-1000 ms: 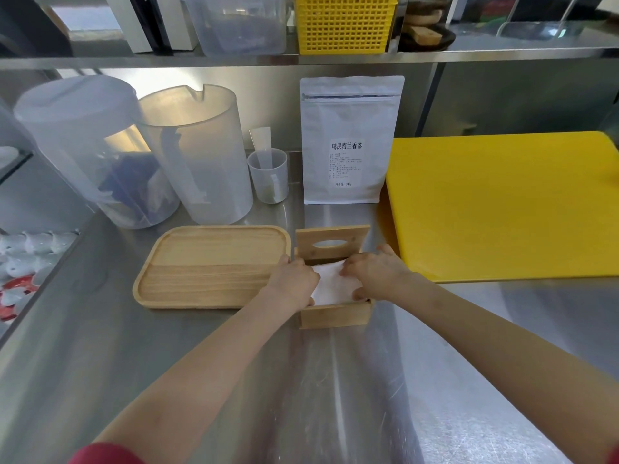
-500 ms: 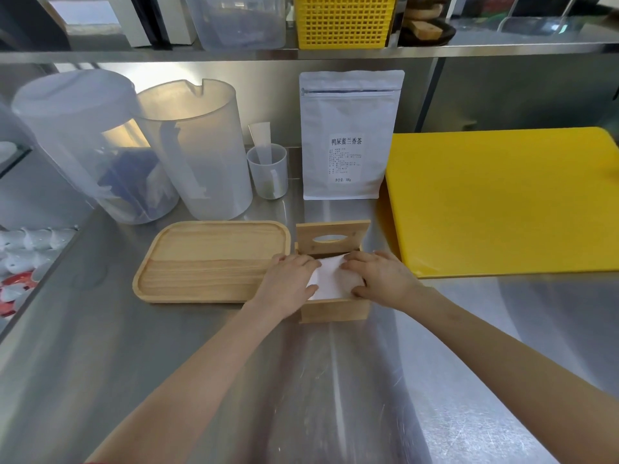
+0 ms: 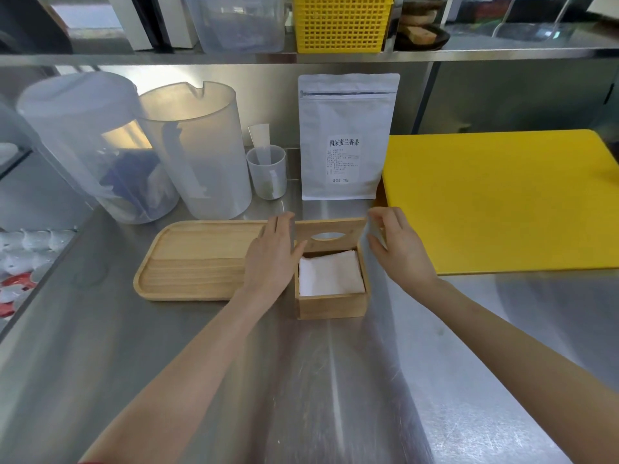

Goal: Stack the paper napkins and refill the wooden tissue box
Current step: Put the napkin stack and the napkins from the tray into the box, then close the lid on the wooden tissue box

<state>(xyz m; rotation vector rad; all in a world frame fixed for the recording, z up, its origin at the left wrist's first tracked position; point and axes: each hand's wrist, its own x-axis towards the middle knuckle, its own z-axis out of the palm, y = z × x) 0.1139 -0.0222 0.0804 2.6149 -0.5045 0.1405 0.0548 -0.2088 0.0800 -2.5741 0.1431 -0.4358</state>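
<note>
A: Where is the wooden tissue box?

B: It sits in the middle of the frame on the shiny metal counter; it is a small square box of pale wood; its top is open, and white paper napkins lie flat inside in a neat pile; they look soft and a bit crinkly.

A: And the lid?

B: The wooden lid stands up at the back of the box; it is a flat board with an oval hole in it.

A: What are the hands doing?

B: The left hand is flat, fingers straight and close together; it rests against the left side of the box and lid, with the thumb at the lid's edge; the right hand is by the lid's right edge, fingers bent and loosely open; I cannot tell if it touches the lid.

A: What else is near?

B: A wooden tray with round corners lies just left of the box; a smooth yellow cutting board fills the right of the frame; a white pouch stands behind the box; two big cloudy plastic jugs stand at the upper left.
</note>
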